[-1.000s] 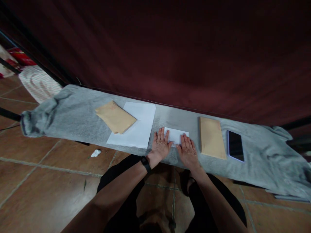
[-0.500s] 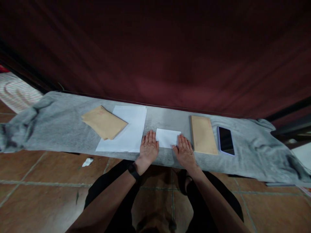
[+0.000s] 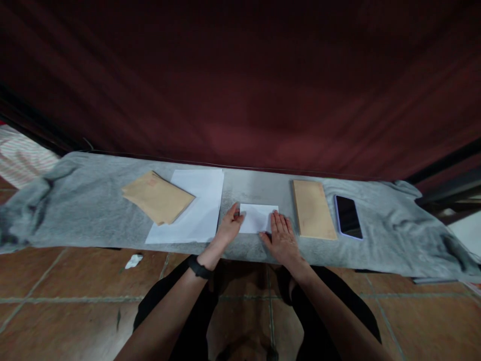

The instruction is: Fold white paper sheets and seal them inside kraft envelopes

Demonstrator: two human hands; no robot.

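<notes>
A small folded sheet of white paper (image 3: 256, 218) lies on the grey cloth between my hands. My left hand (image 3: 227, 226), with a black band on its wrist, is turned on its side at the sheet's left edge. Its thumb lies over that edge and its fingers are curled beside it, seemingly pinching the paper. Flat on the sheet's right end rests my right hand (image 3: 282, 239), fingers stretched out, thumb apart. Left of my hands, larger white sheets (image 3: 203, 205) lie partly under a fanned stack of brown envelopes (image 3: 158, 196).
Another brown envelope stack (image 3: 314, 209) lies right of my right hand, with a phone (image 3: 348, 216) beyond it. Grey cloth (image 3: 86, 200) covers the long narrow surface. A dark red curtain (image 3: 240, 100) hangs behind. Crumpled white paper (image 3: 134, 260) is on the tiled floor.
My left hand has turned from flat onto its side, its thumb now over the paper's left edge. My right hand stays flat and has shifted slightly left. The view has tilted a little.
</notes>
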